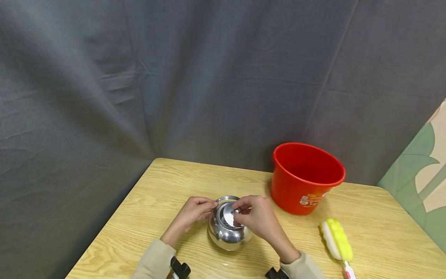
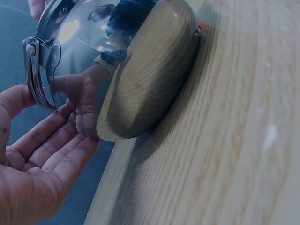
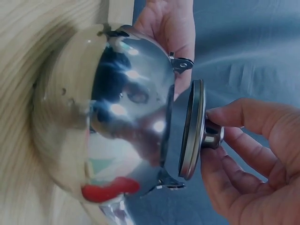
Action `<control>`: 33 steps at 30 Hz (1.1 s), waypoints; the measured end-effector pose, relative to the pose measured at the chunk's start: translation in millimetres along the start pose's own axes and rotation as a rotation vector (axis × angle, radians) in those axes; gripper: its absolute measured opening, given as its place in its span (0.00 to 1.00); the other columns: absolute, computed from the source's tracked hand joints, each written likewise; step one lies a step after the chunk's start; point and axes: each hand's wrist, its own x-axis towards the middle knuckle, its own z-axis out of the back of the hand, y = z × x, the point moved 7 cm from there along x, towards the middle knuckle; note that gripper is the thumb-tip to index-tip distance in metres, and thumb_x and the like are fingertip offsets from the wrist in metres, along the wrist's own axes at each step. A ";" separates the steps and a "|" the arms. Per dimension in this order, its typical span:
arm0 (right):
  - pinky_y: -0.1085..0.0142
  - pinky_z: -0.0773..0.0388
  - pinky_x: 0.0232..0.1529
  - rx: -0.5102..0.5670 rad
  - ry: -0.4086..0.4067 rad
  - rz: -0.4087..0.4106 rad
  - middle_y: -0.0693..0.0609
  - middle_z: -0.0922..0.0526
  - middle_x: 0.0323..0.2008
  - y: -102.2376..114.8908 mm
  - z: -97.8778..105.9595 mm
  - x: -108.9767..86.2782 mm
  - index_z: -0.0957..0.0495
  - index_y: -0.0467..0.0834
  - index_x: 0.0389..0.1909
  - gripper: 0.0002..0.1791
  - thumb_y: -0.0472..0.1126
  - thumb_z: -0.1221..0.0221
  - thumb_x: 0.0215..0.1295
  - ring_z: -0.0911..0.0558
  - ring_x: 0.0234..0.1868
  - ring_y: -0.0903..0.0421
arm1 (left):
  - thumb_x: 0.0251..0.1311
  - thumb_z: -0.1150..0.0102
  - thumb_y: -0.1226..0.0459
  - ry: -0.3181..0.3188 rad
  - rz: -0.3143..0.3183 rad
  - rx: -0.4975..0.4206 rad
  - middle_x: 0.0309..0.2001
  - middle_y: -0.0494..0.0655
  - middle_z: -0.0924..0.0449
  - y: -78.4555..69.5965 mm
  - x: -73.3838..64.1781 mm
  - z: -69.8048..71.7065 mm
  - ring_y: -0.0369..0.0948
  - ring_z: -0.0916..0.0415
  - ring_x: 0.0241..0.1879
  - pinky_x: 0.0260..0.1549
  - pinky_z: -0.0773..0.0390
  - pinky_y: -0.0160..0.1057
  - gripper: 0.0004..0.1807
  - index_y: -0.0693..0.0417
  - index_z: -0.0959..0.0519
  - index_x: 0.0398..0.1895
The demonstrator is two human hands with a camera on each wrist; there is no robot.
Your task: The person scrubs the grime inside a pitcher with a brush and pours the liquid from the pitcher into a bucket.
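Observation:
A shiny round steel teapot stands on the wooden table, its folded wire handle lying along the rim. At its left side my left hand pinches the handle with thumb and finger, while other fingers rest by the teapot's body. My right hand holds the round metal lid by its small knob, between thumb and fingers. The lid is tilted just above the opening, a gap showing between it and the teapot. A perforated strainer partly shows inside the opening.
A red bucket stands behind and right of the teapot. On the right lies a yellow and white sponge brush. A grey curtain hangs behind the wooden table.

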 end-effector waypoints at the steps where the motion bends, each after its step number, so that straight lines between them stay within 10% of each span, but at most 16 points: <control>1: 0.71 0.20 0.28 -0.004 0.000 0.004 0.57 0.17 0.24 0.2 -1.2 0.4 0.15 0.43 0.25 0.10 0.26 0.34 0.41 0.21 0.24 0.64 | 0.63 0.40 0.62 0.001 0.001 0.000 0.41 0.49 0.18 -0.1 0.0 -0.1 0.43 0.20 0.43 0.46 0.19 0.44 0.17 0.71 0.19 0.44; 33: 0.70 0.24 0.24 -0.039 0.048 0.012 0.58 0.17 0.24 -5.8 -17.7 5.2 0.14 0.43 0.27 0.10 0.27 0.34 0.42 0.23 0.24 0.65 | 0.63 0.40 0.63 0.023 0.021 -0.042 0.42 0.53 0.18 0.1 -0.9 -3.2 0.43 0.20 0.42 0.40 0.17 0.45 0.17 0.72 0.20 0.45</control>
